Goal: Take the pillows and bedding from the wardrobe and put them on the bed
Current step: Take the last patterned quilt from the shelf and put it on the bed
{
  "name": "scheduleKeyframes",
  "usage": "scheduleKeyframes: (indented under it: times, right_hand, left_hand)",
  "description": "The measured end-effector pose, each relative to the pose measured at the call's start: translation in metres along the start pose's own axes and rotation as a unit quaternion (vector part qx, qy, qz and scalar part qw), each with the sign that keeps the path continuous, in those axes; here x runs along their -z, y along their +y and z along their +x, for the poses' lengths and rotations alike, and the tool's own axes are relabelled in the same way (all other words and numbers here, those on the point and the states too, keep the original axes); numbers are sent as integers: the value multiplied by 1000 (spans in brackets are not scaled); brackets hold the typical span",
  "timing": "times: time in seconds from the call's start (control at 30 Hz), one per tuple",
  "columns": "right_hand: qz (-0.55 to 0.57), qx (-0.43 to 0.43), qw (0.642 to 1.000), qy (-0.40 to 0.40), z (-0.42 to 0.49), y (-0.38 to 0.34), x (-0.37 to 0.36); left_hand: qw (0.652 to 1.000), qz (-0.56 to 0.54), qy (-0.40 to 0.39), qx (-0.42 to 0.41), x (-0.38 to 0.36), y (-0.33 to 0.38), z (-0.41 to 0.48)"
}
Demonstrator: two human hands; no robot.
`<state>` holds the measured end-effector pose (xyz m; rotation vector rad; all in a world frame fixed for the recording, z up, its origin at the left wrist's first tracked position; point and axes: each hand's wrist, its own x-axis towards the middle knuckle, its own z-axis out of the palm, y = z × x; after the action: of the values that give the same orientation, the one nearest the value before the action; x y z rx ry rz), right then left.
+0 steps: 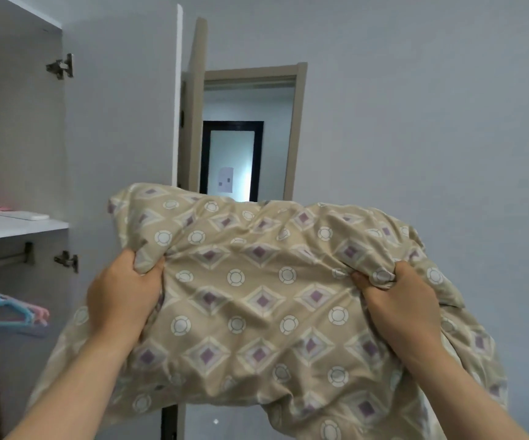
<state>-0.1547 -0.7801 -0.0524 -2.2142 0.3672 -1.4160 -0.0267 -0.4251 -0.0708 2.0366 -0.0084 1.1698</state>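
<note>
A beige pillow (256,300) with a pattern of purple diamonds and white circles hangs in the air in front of me, to the right of the open wardrobe (18,138). My left hand (123,293) grips a bunch of its cover on the left side. My right hand (396,306) grips a fold of the cover on the right side. The pillow's lower part droops below my forearms. The bed is out of view.
The white wardrobe door (123,100) stands open just behind the pillow. A shelf (15,225) holds a pink item and a white flat object, with pastel hangers (9,309) on the rail below. Beyond is an open room doorway (247,138) and a plain wall (431,106).
</note>
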Motion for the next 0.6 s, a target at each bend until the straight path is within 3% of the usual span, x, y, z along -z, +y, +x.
scheduleKeyframes:
  times: [0.3, 0.6]
  right_hand:
    - [-134, -71, 985, 86, -20, 118, 212]
    - [-287, -164, 921, 204, -84, 184, 420]
  left_hand:
    - [982, -143, -109, -65, -77, 178, -117]
    - [917, -290, -245, -122, -115, 361, -259]
